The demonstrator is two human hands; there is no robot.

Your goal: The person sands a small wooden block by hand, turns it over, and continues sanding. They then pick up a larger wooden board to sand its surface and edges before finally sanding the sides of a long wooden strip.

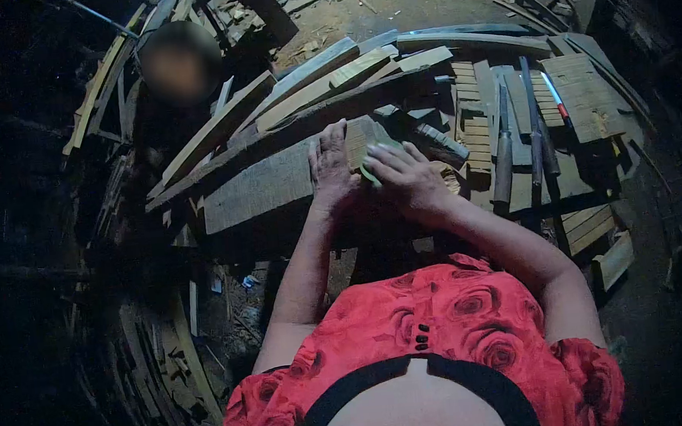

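My left hand (332, 164) lies with its fingers stretched out over a wide wooden board (255, 189) and along the left edge of a small light wooden block (360, 141). Close on its right, my right hand (408, 174) bends its fingers over a thin green sheet (370, 167) and presses it at the block's right side. Most of the sheet is hidden under the fingers. Just right of this hand are grooved wooden blocks (476, 145) and offcuts.
Long wooden strips (307, 83) lie across the bench's far side. At right are chisel-like tools with wooden handles (504, 170), a red and white pen-like item (556, 100) and a flat wooden panel (584, 90). A person (181, 65) is at the far left, amid stacked timber.
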